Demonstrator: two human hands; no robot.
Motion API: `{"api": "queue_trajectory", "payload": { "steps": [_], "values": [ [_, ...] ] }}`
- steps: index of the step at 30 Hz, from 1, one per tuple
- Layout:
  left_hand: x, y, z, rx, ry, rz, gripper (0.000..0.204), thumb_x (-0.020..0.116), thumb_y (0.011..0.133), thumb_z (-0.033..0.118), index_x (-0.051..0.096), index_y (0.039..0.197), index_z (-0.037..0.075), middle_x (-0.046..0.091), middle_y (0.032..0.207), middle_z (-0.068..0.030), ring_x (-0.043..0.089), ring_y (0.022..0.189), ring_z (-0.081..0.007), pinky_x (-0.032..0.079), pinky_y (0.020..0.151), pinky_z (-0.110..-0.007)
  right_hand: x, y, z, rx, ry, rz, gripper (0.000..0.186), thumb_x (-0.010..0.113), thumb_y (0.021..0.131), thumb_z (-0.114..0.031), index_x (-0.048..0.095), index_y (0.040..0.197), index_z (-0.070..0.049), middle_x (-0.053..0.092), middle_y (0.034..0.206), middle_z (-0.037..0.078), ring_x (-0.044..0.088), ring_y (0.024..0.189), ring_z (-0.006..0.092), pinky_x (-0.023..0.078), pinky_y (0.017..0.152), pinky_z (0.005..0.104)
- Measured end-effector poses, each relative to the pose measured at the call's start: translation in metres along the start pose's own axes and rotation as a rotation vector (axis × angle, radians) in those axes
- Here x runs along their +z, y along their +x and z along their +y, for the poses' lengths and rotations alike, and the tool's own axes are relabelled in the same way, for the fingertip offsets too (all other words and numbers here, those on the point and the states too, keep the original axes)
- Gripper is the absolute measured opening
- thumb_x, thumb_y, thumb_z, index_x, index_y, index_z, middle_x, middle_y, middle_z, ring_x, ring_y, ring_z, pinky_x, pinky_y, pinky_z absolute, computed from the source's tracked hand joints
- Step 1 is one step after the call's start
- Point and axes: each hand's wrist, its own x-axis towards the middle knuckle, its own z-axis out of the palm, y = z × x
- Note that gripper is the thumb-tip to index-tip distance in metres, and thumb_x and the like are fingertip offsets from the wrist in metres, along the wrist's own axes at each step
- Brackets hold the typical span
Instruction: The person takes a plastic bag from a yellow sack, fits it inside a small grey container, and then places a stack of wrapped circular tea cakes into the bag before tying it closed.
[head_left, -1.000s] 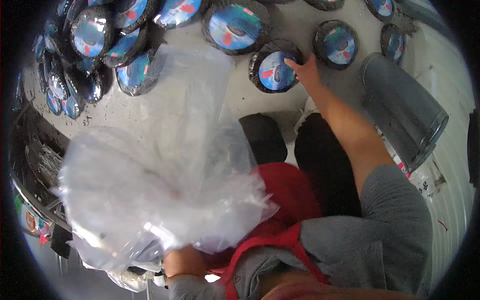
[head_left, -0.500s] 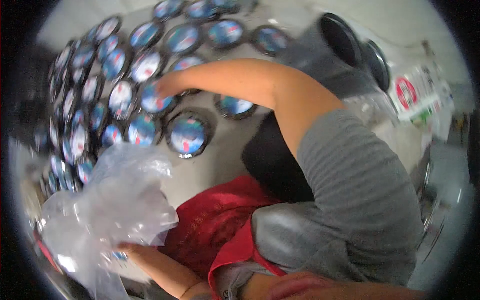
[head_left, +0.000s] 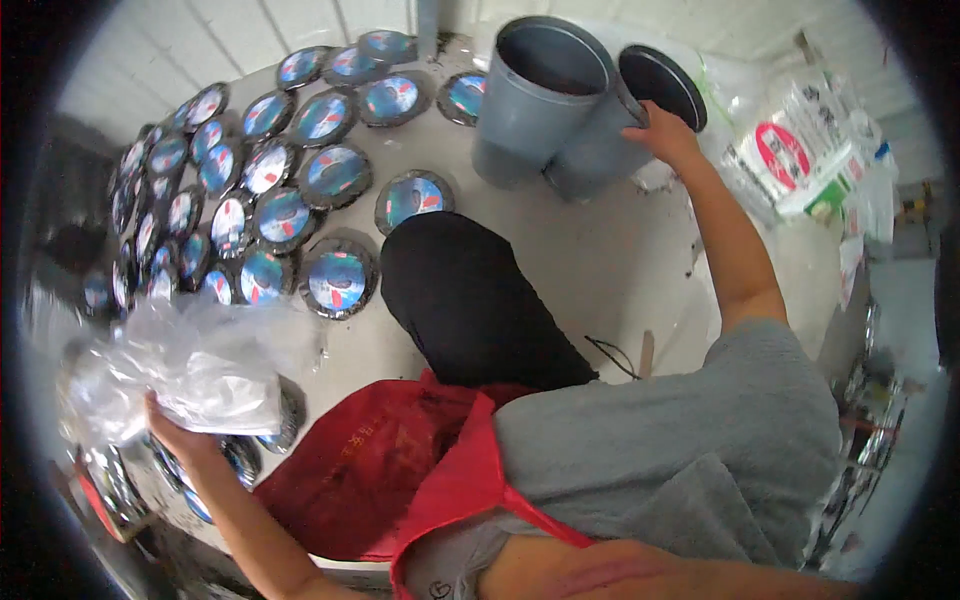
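Observation:
My left hand (head_left: pixel 185 440) is closed on a crumpled bundle of clear plastic bags (head_left: pixel 190 375) at the lower left. On the far right side, my right hand (head_left: pixel 672 138) grips the lower rim of a tilted grey bucket (head_left: pixel 600 145). Its fingertips are partly hidden at the rim. A second grey bucket (head_left: pixel 525 110) stands against it on the left, its dark opening facing up. Left of the buckets, many round, flat black packages with blue picture labels, such as a near package (head_left: pixel 338 278), lie spread over the floor.
A white plastic sack (head_left: pixel 810 150) with a red oval lies at the far right. My black-clad knee (head_left: pixel 465 290) and red apron (head_left: pixel 370 470) fill the middle. More round packages (head_left: pixel 240 460) lie under the bags. A pale wall (head_left: pixel 250 35) borders the back.
My right hand has left the round packages and moved right to the bucket's rim. My left hand has shifted left and up with the bags. The whole view has also shifted.

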Motion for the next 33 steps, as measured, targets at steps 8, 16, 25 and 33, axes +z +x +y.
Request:
{"api": "queue_trajectory", "payload": {
  "steps": [8, 16, 25, 33],
  "values": [
    [-0.147, -0.065, 0.041, 0.172, -0.066, 0.099, 0.058, 0.059, 0.093, 0.040, 0.057, 0.137, 0.002, 0.059, 0.138, -0.0172, 0.057, 0.126, -0.0352, 0.046, 0.106, -0.051, 0.015, 0.032, 0.055, -0.130, -0.002, 0.056, 0.062, 0.074, 0.082, -0.051, 0.066, 0.130, -0.011, 0.070, 0.121, 0.017, 0.066, 0.113, 0.0358, 0.052, 0.094, 0.0449],
    [-0.289, -0.058, 0.055, 0.269, -0.187, 0.288, 0.055, 0.053, 0.097, 0.036, 0.055, 0.138, 0.000, 0.057, 0.143, -0.0159, 0.054, 0.131, -0.0362, 0.045, 0.109, -0.053, 0.035, -0.031, 0.071, -0.235, 0.038, 0.249, 0.043, 0.076, 0.085, -0.041, 0.073, 0.112, -0.008, 0.073, 0.095, 0.017, 0.070, 0.088, 0.0339, 0.052, 0.080, 0.0444],
    [-0.335, -0.007, 0.031, 0.503, 0.438, 0.020, 0.063, 0.067, 0.087, -0.008, 0.043, 0.145, 0.003, 0.054, 0.142, -0.0181, 0.057, 0.124, -0.0279, 0.050, 0.106, -0.043, 0.019, -0.046, 0.050, -0.239, 0.039, 0.047, 0.050, 0.076, 0.084, -0.045, 0.071, 0.120, -0.010, 0.074, 0.099, 0.014, 0.071, 0.092, 0.0325, 0.053, 0.081, 0.0415],
    [-0.295, -0.005, -0.012, 0.148, 0.289, -0.271, 0.050, 0.056, 0.099, 0.032, 0.050, 0.141, 0.006, 0.055, 0.143, -0.0093, 0.059, 0.122, -0.0283, 0.049, 0.103, -0.043, 0.041, -0.102, 0.003, -0.287, -0.182, 0.118, 0.044, 0.065, 0.093, -0.047, 0.067, 0.117, -0.010, 0.072, 0.104, 0.017, 0.069, 0.098, 0.0403, 0.053, 0.083, 0.0529]
  ]
}}
